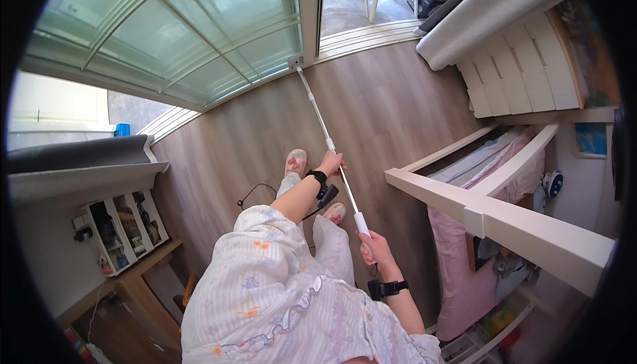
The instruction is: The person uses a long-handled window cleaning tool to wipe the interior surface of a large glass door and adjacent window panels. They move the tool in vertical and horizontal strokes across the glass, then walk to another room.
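A long white and metal telescopic pole runs from my hands to the foot of a sliding glass door. Its small head lies at the door's lower corner, against the frame. My left hand is closed around the middle of the pole. Lower down, my right hand grips the white handle, from whose end a dark loop hangs. Both wrists wear black straps with small devices. My slippered feet stand on the wood-look floor beneath the pole.
To the right stands a white bed frame with pink bedding. White drawers and a grey curtain are at the upper right. Another curtain and an open shelf unit stand left. A dark cable lies near my feet.
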Demonstrator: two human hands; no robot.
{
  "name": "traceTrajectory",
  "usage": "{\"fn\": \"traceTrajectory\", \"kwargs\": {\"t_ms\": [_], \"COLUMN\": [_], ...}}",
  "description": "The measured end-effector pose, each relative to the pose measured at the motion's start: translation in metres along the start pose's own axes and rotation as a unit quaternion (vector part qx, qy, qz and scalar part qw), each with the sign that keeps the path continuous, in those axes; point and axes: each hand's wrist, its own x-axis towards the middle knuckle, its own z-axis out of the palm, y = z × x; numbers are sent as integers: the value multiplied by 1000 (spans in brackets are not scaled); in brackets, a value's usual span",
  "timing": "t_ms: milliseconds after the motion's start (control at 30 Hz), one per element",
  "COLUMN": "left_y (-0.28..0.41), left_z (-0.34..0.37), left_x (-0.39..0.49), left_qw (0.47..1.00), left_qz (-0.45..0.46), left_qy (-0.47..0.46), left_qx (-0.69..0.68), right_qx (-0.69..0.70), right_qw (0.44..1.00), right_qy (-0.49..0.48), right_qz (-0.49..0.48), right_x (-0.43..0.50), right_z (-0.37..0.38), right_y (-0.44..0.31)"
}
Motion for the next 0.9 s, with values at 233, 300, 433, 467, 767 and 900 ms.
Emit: {"fn": "traceTrajectory", "kwargs": {"t_ms": [233,300,433,467,767,900], "left_y": [-7,-18,-46,-52,-98,-125], "left_z": [8,10,1,-7,-119,-190], "left_x": [8,9,-1,-6,-46,-76], "left_qw": [999,998,982,978,975,978], "left_qz": [0,40,114,122,128,112], "left_qy": [-18,10,138,162,176,164], "left_qx": [-30,-51,-64,-46,-49,-63], "right_qx": [-44,-43,-62,-62,-51,-68], "right_qw": [999,998,992,992,992,988], "right_qy": [-21,-36,-40,-37,-34,-39], "right_qz": [2,39,98,100,113,136], "right_x": [18,25,38,40,60,56], "right_z": [-21,-22,6,18,133,194], "right_y": [7,13,42,52,131,167]}}
